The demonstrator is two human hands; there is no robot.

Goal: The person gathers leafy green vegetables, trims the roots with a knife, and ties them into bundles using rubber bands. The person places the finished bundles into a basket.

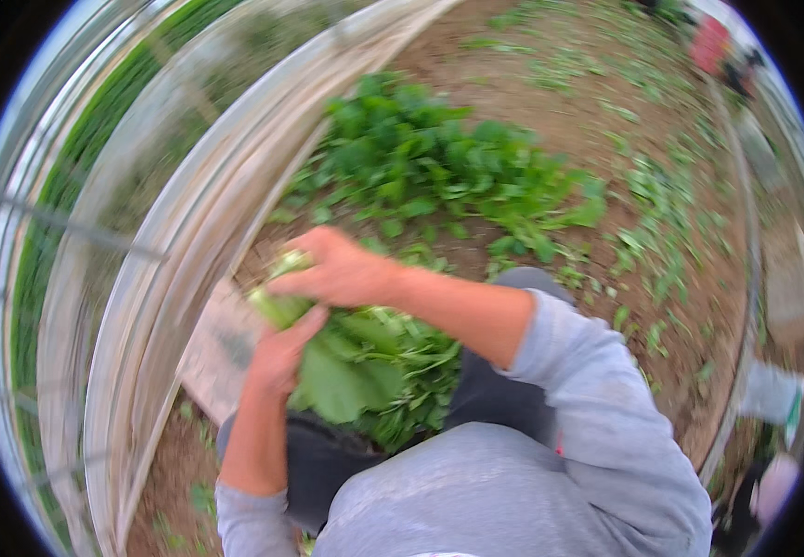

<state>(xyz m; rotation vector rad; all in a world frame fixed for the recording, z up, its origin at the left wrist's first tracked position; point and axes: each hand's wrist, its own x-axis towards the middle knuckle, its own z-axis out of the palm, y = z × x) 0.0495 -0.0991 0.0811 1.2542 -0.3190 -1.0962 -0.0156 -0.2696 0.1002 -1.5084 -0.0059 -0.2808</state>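
A leafy green vegetable (346, 369) with a thick pale stalk is held between both hands, to the left of my lap. My right hand (339, 268) is wrapped over the pale stalk end. From below, my left hand (283, 351) grips the same stalk, its fingers partly hidden. The broad leaves hang down toward my knees. Under and beside them lies a heap of loose green leaves (426, 390) between my legs. Motion blur hides the finer detail of the stalk and fingertips.
A large pile of leafy greens (416, 160) lies on the soil ahead. Plastic sheeting (214, 167) runs along the left, beside a pale flat board (221, 341). Leaves are strewn over the soil (583, 125). A pale plastic bag (767, 393) is at the right.
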